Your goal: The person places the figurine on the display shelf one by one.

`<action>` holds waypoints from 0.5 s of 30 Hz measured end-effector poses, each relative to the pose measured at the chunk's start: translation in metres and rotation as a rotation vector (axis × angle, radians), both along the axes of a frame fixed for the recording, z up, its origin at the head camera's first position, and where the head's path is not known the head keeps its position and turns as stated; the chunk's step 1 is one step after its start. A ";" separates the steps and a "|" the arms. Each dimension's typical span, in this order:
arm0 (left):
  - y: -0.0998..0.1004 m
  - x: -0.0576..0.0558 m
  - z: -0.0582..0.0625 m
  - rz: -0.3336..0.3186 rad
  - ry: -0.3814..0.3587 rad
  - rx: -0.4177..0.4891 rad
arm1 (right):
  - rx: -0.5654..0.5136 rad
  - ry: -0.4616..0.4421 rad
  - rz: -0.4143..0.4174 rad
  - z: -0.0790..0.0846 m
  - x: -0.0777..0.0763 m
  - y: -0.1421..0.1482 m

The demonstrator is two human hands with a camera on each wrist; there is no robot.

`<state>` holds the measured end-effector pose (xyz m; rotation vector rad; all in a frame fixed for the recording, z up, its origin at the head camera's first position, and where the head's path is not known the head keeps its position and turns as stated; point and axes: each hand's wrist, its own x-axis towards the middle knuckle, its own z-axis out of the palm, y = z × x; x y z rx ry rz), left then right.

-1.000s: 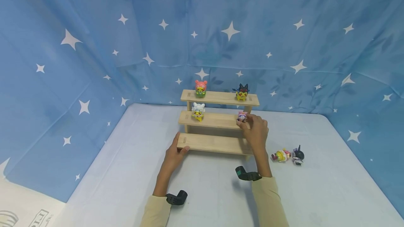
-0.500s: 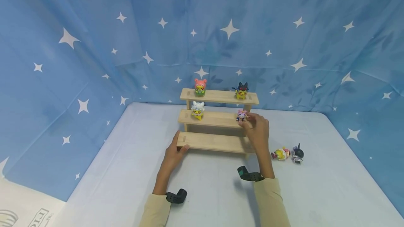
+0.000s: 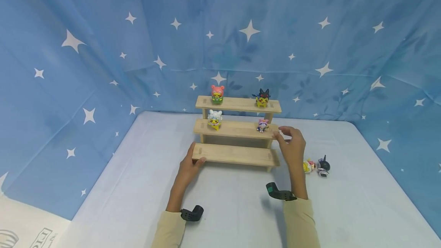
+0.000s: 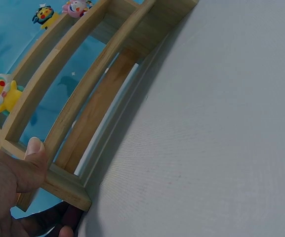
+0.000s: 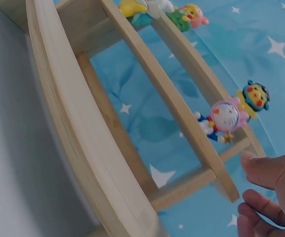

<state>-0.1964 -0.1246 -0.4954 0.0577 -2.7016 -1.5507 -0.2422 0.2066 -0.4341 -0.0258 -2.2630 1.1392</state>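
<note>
A three-step wooden display shelf [image 3: 237,154] stands on the table. My left hand [image 3: 188,167] grips the left end of its lowest step, thumb in front; the left wrist view shows the thumb [image 4: 36,153] against the wood. On the right of the middle step stands a pink-hooded figurine [image 3: 262,125], upright. My right hand [image 3: 292,146] is just right of it by the step's end, fingers apart and loosely bent, holding nothing. In the right wrist view a gap separates the thumb from the pink-hooded figurine [image 5: 226,116]. Whether the fingertips touch the shelf, I cannot tell.
A white-hooded yellow figurine [image 3: 214,119] is on the middle step's left. The top step bears a pink-and-green figurine [image 3: 217,95] and a black-eared yellow one [image 3: 262,98]. A yellow-dressed figurine [image 3: 309,166], partly behind my right arm, and a black-headed figurine [image 3: 323,166] lie on the table.
My right hand has let go of the pink-hooded figurine and moved right, away from it. The figurine stays on the middle step. My left hand keeps its grip on the shelf.
</note>
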 end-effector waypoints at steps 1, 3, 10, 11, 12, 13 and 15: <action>0.000 0.000 0.000 0.000 0.002 -0.001 | 0.002 -0.013 -0.013 -0.001 0.001 0.002; 0.000 0.000 0.001 0.000 -0.001 0.001 | 0.007 -0.027 -0.032 -0.002 0.002 0.005; 0.000 0.001 0.002 -0.001 -0.001 0.012 | 0.017 -0.107 -0.094 -0.005 0.007 0.017; -0.001 0.000 0.002 -0.004 0.004 0.009 | 0.021 -0.136 -0.112 -0.006 0.008 0.020; -0.001 0.000 0.001 -0.005 0.005 0.009 | 0.027 -0.167 -0.130 -0.006 0.009 0.022; -0.001 0.000 0.001 -0.006 0.006 0.009 | 0.047 -0.203 -0.153 -0.006 0.011 0.024; -0.001 -0.001 0.000 -0.007 0.005 0.006 | 0.093 -0.289 -0.200 -0.006 0.015 0.027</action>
